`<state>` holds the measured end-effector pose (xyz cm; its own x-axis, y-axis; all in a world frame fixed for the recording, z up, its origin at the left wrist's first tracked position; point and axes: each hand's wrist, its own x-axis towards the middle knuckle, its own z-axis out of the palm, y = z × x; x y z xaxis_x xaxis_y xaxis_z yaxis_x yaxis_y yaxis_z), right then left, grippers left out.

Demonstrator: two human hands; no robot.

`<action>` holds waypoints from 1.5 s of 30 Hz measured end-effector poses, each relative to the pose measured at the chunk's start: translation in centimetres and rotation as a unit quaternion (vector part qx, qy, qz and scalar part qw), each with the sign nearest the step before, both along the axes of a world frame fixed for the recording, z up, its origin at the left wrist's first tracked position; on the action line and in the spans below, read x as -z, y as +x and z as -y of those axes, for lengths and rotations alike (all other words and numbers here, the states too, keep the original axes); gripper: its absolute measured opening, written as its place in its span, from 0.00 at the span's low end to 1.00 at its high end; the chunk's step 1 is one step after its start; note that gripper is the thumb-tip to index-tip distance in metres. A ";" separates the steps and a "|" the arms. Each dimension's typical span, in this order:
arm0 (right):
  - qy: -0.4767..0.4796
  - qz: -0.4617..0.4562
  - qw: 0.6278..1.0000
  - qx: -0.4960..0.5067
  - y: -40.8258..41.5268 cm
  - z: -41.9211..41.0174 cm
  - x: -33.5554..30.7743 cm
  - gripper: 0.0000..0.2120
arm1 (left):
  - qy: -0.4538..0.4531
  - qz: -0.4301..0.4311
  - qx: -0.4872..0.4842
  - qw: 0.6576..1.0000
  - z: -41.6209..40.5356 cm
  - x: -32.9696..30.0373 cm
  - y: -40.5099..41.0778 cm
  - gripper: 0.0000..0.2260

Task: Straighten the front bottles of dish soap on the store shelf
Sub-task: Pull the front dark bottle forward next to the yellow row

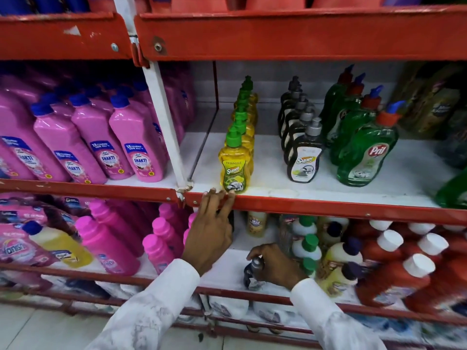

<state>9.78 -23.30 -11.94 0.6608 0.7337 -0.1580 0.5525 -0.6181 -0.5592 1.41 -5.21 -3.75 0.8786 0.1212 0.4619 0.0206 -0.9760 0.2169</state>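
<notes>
Head view only: middle shelf (328, 202) w/ red front lip carries three files of dish soap, each running front-to-back so one label faces the aisle. Yellow bottle (235, 168), green cap, sits at the lip at approx 12 o'clock from the left hand (211, 231); label reads "PATANJALI" & "Super", facing out, roughly upright. At 3 o'clock from it, well apart, the dark bottle (304, 157) w/ grey pump cap, label also "Super", turned slightly. Further at 3 o'clock the green bottle (364, 157), red cap w/ blue tip, reads "Pril", leaning a bit; likely needs squaring. Left hand is released, fingers spread, fingertips resting on the shelf lip just below the yellow bottle's base, prob. bracing or lining the base up w/ the edge; it grasps nothing. Right hand (274, 265) is on the lower shelf (227, 290), at about 5 o'clock from the left, fingers curled around the grey cap of a small dark bottle (251, 276), which looks tipped; I judge it's being stood up or lifted. At 9 o'clock, across the white upright (166, 122), pink bottles (137, 145) read "SHAKTI", "2X cleaning". Lower left pack reads "Vanish" in part; other lower labels too blurred to read.
</notes>
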 end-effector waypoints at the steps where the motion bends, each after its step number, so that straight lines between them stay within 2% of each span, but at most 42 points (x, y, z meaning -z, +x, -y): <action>1: 0.001 -0.002 1.000 0.008 0.0 -0.2 0.2 0.15 | 0.004 -0.005 -0.002 1.000 0.1 -0.2 -0.1 0.28; 6: 0.000 0.002 1.000 0.027 0.0 0.2 -0.4 0.13 | 0.035 -0.004 -0.012 0.999 1.2 -1.2 0.1 0.26; 9: 0.040 0.003 0.997 0.065 -0.6 1.1 -2.8 0.13 | 0.061 -0.002 0.004 0.998 1.9 -1.1 0.6 0.26; 15: 0.151 0.066 0.975 0.150 -2.1 4.9 -13.8 0.13 | 0.121 0.009 0.043 0.992 3.9 -1.4 2.1 0.28; 19: 0.207 0.110 0.951 0.202 -2.4 7.8 -21.2 0.16 | 0.129 0.003 0.069 0.989 5.2 -1.3 3.6 0.28; 25: 0.276 0.184 0.917 0.220 -0.4 9.0 -27.6 0.16 | 0.116 -0.023 0.067 0.991 6.7 -0.9 4.0 0.30; 34: 0.246 0.158 0.927 0.233 5.3 6.1 -27.3 0.17 | 0.095 -0.028 0.057 0.993 6.9 0.0 3.6 0.35; 45: 0.252 0.149 0.931 0.218 8.1 5.0 -24.5 0.23 | 0.076 -0.033 0.036 0.996 7.8 -0.1 3.6 0.35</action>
<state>17.88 -28.32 12.58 0.8723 0.3172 0.3722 0.4882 -0.5196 -0.7012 4.97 -13.03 -3.68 0.9120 -0.0106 0.4102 -0.0421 -0.9968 0.0678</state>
